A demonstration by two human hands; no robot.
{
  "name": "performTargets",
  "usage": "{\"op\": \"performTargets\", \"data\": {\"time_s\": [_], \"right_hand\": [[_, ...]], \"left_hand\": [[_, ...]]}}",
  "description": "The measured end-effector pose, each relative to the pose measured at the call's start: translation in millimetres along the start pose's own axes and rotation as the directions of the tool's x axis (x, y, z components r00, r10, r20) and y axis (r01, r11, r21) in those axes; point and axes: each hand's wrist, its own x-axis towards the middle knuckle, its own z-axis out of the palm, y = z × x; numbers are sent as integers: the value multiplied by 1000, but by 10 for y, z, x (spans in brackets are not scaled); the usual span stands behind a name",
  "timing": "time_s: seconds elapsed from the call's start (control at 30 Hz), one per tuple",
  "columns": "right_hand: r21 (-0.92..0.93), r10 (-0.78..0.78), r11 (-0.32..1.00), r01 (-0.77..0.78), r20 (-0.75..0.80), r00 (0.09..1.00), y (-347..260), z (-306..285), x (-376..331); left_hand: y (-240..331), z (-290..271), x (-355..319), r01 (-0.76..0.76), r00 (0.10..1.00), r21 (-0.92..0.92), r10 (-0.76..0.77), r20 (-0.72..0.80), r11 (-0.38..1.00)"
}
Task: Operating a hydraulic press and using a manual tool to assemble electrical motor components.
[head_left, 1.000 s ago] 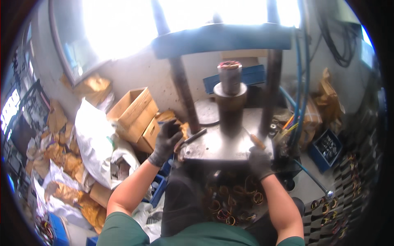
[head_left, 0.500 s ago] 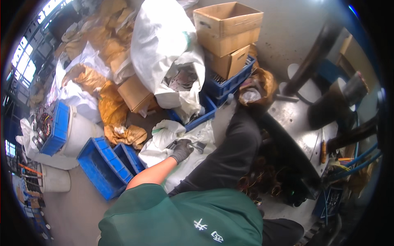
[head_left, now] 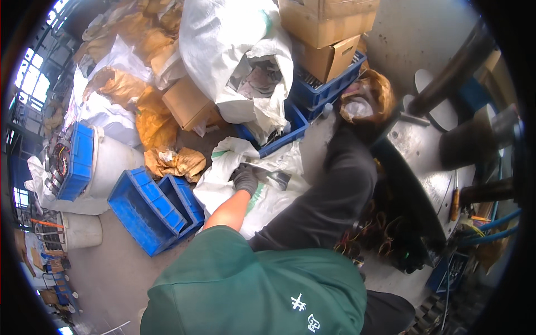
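Note:
My left hand (head_left: 244, 180), in a dark glove, reaches down to a crumpled white sack (head_left: 220, 187) on the floor to my left. Its fingers are closed on the end of a flat grey metal piece (head_left: 274, 177) lying over the sack. My bare forearm runs up from my green shirt (head_left: 251, 285). My dark trouser leg (head_left: 335, 190) lies to the right of the hand. My right hand is out of the picture.
Two blue crates (head_left: 151, 206) stand left of the sack, beside a white bucket (head_left: 109, 162). Behind are a big white bag (head_left: 234, 56), cardboard boxes (head_left: 324, 28) and brown paper. A steel press table (head_left: 424, 151) and copper wire coils (head_left: 385, 234) are at the right.
A second ago both hands were on the press table. My view has swung down to the left, and my left hand has dropped to the white sack; the right hand has left the picture.

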Motion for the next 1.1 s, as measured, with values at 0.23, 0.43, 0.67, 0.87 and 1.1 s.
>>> {"op": "performTargets", "data": {"time_s": [0.23, 0.43, 0.67, 0.87, 1.1], "right_hand": [[57, -32, 998, 26, 100, 994, 172, 146, -92], [139, -78, 989, 54, 175, 981, 344, 387, -150], [200, -119, 977, 69, 253, 960, 532, 561, -340], [237, -179, 966, 106, 310, 934, 643, 665, -352], [318, 194, 795, -516, 673, 714, 1532, 1670, -1040]], "left_hand": [[-344, -424, -205, 60, 972, -586, 85, 217, 808], [-1104, 505, 74, 0, 959, -134, 38, 281, 991], [-1199, 804, -81, 231, 954, -106, -204, 219, 967], [-1157, 1512, 333, 626, 756, -770, -144, 638, -126], [19, -102, -407, -308, 949, -483, 231, -213, 819]]}}
